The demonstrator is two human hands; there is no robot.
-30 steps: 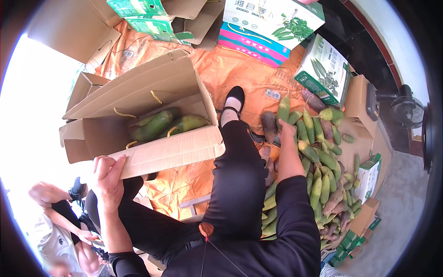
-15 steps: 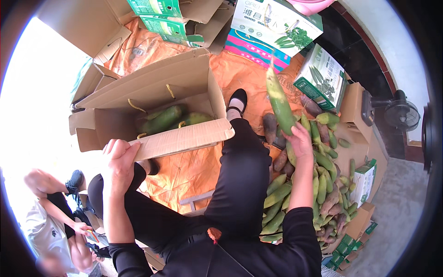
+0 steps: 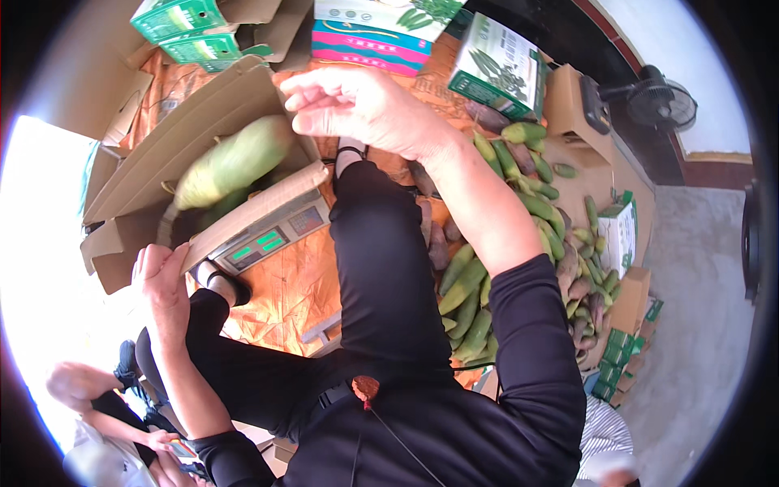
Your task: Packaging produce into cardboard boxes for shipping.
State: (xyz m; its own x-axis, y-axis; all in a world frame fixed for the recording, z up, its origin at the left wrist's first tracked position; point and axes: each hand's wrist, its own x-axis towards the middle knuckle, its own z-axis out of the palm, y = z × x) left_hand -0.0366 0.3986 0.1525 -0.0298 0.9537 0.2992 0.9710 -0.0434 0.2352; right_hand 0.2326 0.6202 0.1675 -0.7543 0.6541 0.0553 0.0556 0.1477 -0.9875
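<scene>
An open cardboard box (image 3: 199, 227) stands in front of me, left of centre. My left hand (image 3: 161, 284) pinches the near flap at its left corner. Just above the box's opening is a large green radish (image 3: 235, 162), smeared by motion and apart from my fingers. My right hand (image 3: 357, 109) is beside the box's right end, fingers stretched out, holding nothing. More green radish shows in the shadow inside the box. Under the near flap a scale's panel (image 3: 264, 243) with lit green displays is visible.
A heap of green radishes (image 3: 466, 288) and reddish-brown roots lies to my right. Printed cartons (image 3: 499, 69) and a small fan (image 3: 661, 101) stand beyond. Orange sheeting (image 3: 280, 304) covers the floor. Another person's hand (image 3: 162, 440) holds something at lower left; a striped sleeve (image 3: 604, 434) shows at lower right.
My right hand has moved left from the heap to the box and let go of the radish, which is now over the opening. My left hand keeps hold of the flap. The view has shifted.
</scene>
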